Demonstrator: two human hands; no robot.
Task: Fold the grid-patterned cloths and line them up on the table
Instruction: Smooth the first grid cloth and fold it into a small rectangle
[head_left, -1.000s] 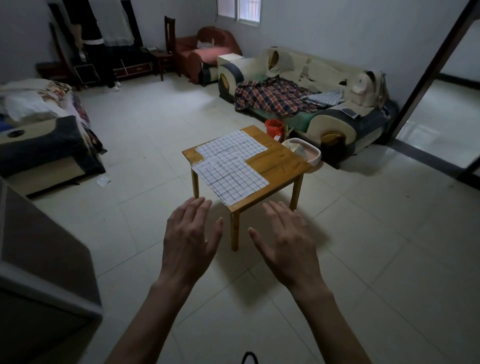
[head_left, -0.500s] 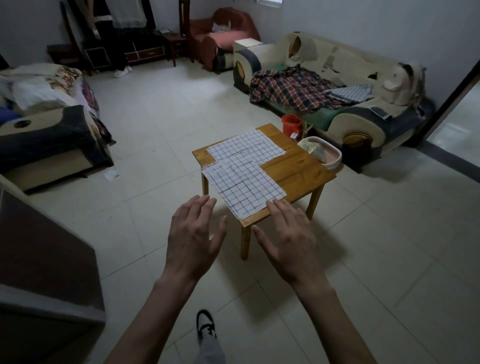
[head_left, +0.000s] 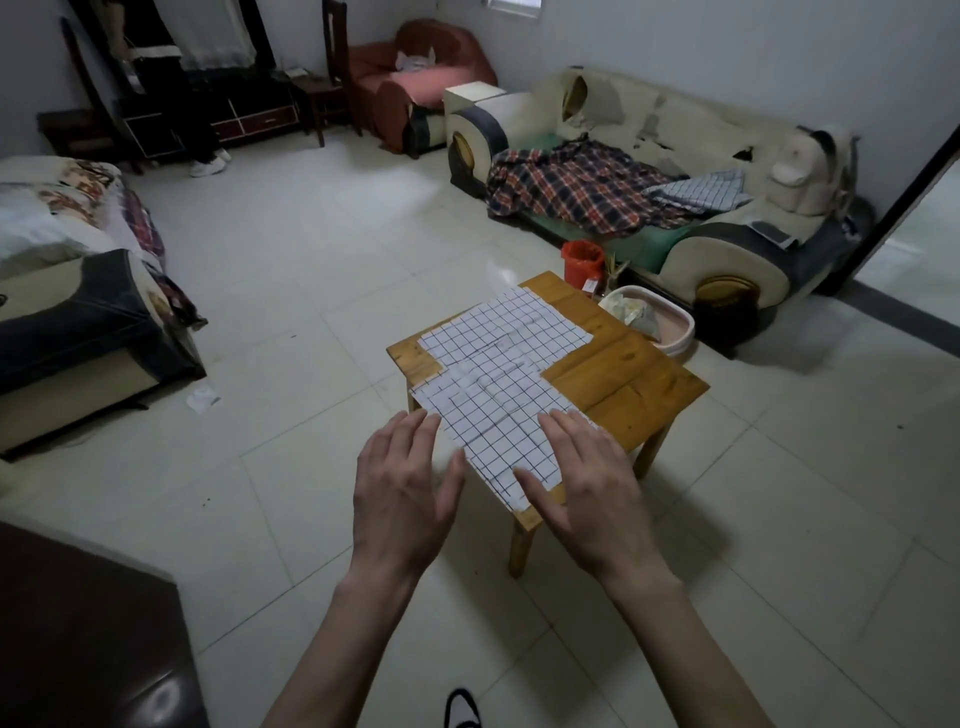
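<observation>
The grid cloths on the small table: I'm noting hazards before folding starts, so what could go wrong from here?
The near grid cloth overhangs the wooden table edge, so a careless tug might drag it onto the floor. It overlaps the far grid cloth, which may shift too. Both the left hand and right hand are open, gripping nothing yet.

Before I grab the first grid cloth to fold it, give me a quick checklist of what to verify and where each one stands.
1. Both hands free: ok. The left hand and right hand are open, holding nothing.
2. Cloths lie flat: ok. The near grid cloth and the far grid cloth are spread out, overlapping in the middle.
3. Cloths within reach: cannot tell. The hands appear over the near cloth's edge; contact is unclear.
4. Bare space for lining up: ok. The table shows bare wood on its right.
5. Near cloth secure: not ok. Its corner overhangs the table's edge.
</observation>
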